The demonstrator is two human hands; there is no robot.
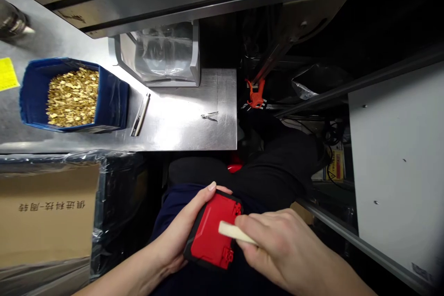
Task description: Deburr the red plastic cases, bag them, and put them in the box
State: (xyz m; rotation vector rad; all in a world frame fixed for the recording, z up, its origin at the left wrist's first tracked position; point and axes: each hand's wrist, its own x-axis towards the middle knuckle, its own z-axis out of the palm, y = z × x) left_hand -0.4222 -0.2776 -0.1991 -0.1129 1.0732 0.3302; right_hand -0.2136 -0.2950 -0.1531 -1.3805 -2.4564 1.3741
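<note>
A red and black flat case [213,229] lies tilted over the person's lap. My left hand [185,226] is wrapped round its left side, with the thumb along the upper edge. In my right hand [277,243] is a pale, cream-coloured stick [236,232], pinched between thumb and fingers. Its blunt end is over the red face of the case, near the right edge; whether it touches the face I cannot tell. Small red hinge-like parts stand at the case's right corners.
A blue bin [113,97] of small gold parts, a knife [140,115], tweezers-like metal pieces [210,116] and a clear-lined grey bin [196,55] stand on the metal table [173,134]. An orange tool [256,96] hangs beyond its edge. A carton [48,226] is at left, a white panel [395,148] at right.
</note>
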